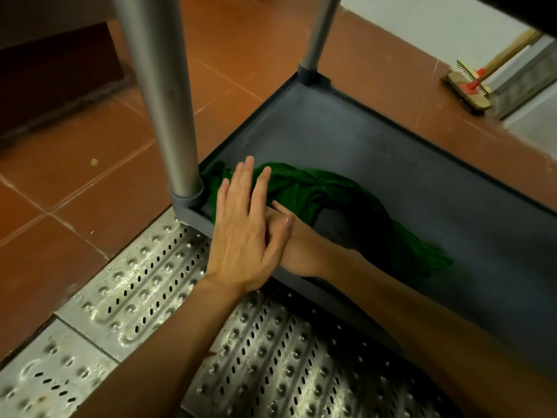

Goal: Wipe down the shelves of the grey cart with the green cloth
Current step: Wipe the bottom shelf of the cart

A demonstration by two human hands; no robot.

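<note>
The left hand (241, 227) lay flat and wide, fingers straight and slightly spread, its fingertips pressing on the green cloth (316, 191). Its palm sat over the near rim of the bottom shelf (391, 164) of the grey cart. The right hand (297, 251) reached in from the right and lay beneath the left one, touching it. Most of its fingers were hidden under the left palm, so I could not tell whether they were straight or curled around the cloth; one digit showed just beyond the left thumb, against the cloth's edge.

The cloth lay bunched on the bottom shelf, one end pushed into the near corner beside the metal post (162, 101), the rest trailing to the right along the shelf floor. A second post (319, 34) stood at the far corner. The cart stood partly on red floor tiles (90, 131) and partly on a perforated metal grate (135, 282). A scrubbing brush (470, 86) rested on the floor well apart, by the wall.
</note>
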